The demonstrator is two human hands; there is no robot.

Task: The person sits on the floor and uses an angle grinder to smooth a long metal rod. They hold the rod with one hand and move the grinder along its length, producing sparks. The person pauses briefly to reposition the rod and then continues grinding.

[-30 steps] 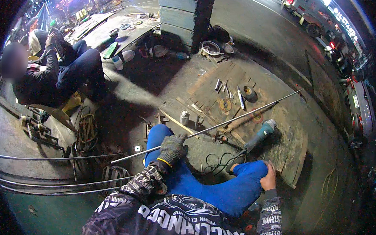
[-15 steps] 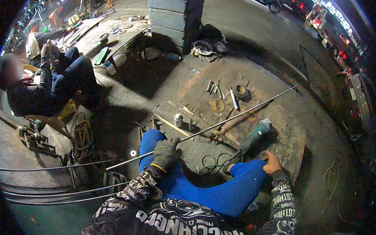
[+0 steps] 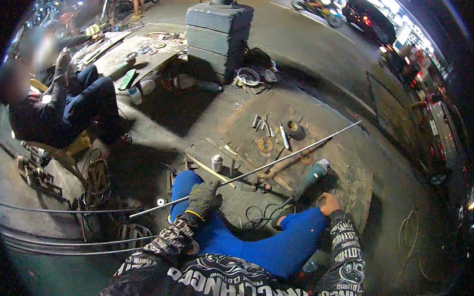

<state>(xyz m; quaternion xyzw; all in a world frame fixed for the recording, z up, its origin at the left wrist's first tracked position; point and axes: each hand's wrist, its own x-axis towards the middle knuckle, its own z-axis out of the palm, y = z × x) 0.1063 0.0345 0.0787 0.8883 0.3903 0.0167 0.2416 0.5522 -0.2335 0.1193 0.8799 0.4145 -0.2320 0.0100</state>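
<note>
Two hands are at work here. Your gloved left hand [image 3: 203, 199] is clenched around a long thin grey metal rod [image 3: 280, 159], gripping it near its lower left part — the rod runs on from your fist up and to the right, well past your right hand, and a shorter stretch sticks out behind your fist to the left. Your bare right hand [image 3: 330, 203] rests by your blue-trousered knee, fingers loosely curled; whether it grips anything I cannot tell. Just above that hand lies a teal-bodied angle grinder [image 3: 312, 175] on the rusty steel plate [image 3: 352, 190], under the rod. A small silver can [image 3: 217, 162] stands just above your left hand, beside the rod.
</note>
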